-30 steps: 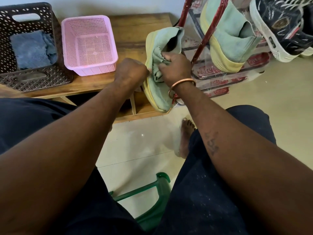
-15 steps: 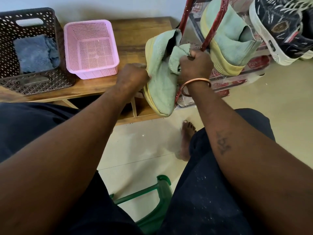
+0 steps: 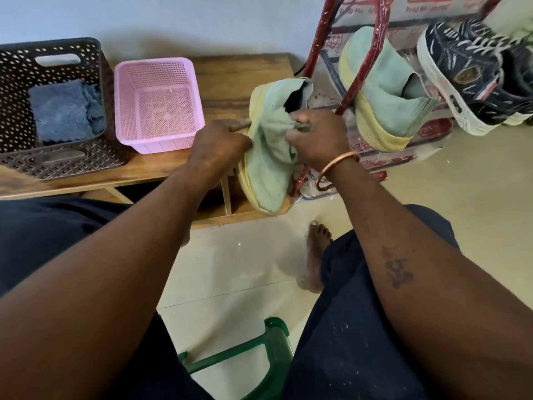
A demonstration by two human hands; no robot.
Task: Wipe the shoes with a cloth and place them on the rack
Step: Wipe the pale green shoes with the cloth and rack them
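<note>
A mint-green shoe (image 3: 266, 180) with a yellow sole hangs toe-down between my hands, over the bench's front edge. My left hand (image 3: 220, 145) grips it by the sole side. My right hand (image 3: 315, 141) holds a bunched green cloth (image 3: 278, 140) against the shoe's upper, just below its opening. The matching green shoe (image 3: 383, 90) sits tilted on the red-framed rack (image 3: 353, 90) to the right. A dark navy sneaker (image 3: 467, 76) with a white sole rests beside it on the rack.
A wooden bench (image 3: 230, 79) carries a dark brown basket (image 3: 17, 111) with a blue-grey cloth (image 3: 65, 114) inside and a pink basket (image 3: 157, 102). My bare foot (image 3: 315, 255) rests on the pale tiled floor. A green plastic stool (image 3: 259, 362) stands between my legs.
My right hand has slid the cloth down from the shoe's collar onto the upper. The view has shifted, so the bench and rack sit lower in frame.
</note>
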